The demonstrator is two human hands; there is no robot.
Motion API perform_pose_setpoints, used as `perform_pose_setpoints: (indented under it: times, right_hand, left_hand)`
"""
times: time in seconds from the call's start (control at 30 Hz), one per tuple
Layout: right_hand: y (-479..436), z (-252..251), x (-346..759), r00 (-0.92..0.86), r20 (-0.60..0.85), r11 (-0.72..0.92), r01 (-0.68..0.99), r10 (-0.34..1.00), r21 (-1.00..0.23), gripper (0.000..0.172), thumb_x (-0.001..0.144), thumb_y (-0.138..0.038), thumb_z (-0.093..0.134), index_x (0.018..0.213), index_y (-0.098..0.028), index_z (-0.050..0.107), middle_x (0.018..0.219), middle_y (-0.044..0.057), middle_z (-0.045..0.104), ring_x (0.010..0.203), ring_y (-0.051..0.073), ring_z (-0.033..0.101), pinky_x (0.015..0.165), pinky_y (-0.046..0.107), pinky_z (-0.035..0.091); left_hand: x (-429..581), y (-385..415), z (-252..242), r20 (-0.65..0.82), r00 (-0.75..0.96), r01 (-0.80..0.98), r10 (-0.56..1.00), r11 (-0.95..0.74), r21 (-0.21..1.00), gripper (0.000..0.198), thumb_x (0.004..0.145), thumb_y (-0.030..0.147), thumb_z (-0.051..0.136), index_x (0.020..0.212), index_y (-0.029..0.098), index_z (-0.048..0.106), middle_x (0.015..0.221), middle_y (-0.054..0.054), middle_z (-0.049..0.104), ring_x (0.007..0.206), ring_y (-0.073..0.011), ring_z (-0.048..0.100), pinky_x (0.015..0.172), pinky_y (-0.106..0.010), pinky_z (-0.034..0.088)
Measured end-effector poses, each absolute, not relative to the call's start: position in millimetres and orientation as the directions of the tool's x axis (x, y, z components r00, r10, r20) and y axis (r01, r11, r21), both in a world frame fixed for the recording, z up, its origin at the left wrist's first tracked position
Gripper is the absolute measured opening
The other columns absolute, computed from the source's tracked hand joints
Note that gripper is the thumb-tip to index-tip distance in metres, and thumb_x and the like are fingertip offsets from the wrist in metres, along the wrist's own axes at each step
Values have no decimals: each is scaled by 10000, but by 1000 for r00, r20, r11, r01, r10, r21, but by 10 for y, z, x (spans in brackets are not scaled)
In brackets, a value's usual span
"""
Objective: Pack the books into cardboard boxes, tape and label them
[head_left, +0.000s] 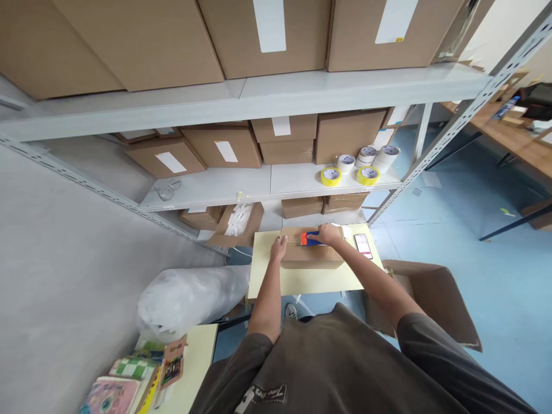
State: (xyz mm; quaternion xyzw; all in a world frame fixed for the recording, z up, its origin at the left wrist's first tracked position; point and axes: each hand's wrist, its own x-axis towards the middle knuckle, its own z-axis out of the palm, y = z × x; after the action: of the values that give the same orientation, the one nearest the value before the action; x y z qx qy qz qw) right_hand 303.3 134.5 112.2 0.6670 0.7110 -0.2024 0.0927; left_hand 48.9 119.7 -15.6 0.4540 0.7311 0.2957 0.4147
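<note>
A: Where is the cardboard box (310, 260)?

B: In the middle of the pale counter (302, 283), just in front of the grey shelf (241, 187), lid flaps shut.

A: And the hands?

B: The left hand (278, 247) lies on the box's left end. Its fingers are over the top edge, but I cannot tell whether the grip clasps it or only rests there. The right hand (330, 233) is on top of the box, towards its far right, its grip closed on a blue and orange tool (309, 238) that lies flat on the lid.

A: Any writing on the tool?

B: None that can be read; it is too small.

A: What else is on the counter?

B: A phone (363, 245) lies to the right of the box, screen lit in white and red, its text illegible.

A: And labels on the shelves?

B: The brown cartons (224, 146) carry white labels (226, 151), and all look blank at this size. Yellow tape rolls (330, 176) and white tape rolls (367, 155) sit at the right end of the shelf. Their cores bear a small blue mark that I cannot make out.

A: And nearer?

B: Near left there is a stack of colourful books (129, 382) with unreadable covers, with a white plastic bag (190, 299) beyond it. An open carton (435, 299) stands on the blue floor to the right. The grey shirt (345, 368) has a small print that is too blurred to read.
</note>
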Motion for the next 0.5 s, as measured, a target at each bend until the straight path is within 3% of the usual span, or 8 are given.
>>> perform_pose_setpoints:
  times: [0.3, 0.5]
  right_hand:
    - [1042, 1066, 5041, 127, -400, -148, 989, 908, -22, 690, 901, -852, 587, 921, -201, 816, 1013, 202, 796, 976, 320, 740, 744, 330, 477]
    - [899, 957, 5250, 241, -409, -286, 957, 880, -52, 637, 881, -831, 611, 845, -221, 790, 949, 172, 793, 887, 298, 729, 646, 317, 409]
  left_hand:
    - [481, 1279, -236, -335, -239, 446, 912, 409, 796, 335, 942, 565, 682, 975, 232, 688, 1097, -201, 786, 1237, -407, 681, 1042, -415, 473]
    - [344, 1330, -267, -327, -218, 423, 919, 391, 817, 344, 911, 571, 718, 948, 229, 705, 1069, -199, 786, 1234, -412, 678, 1045, -416, 479]
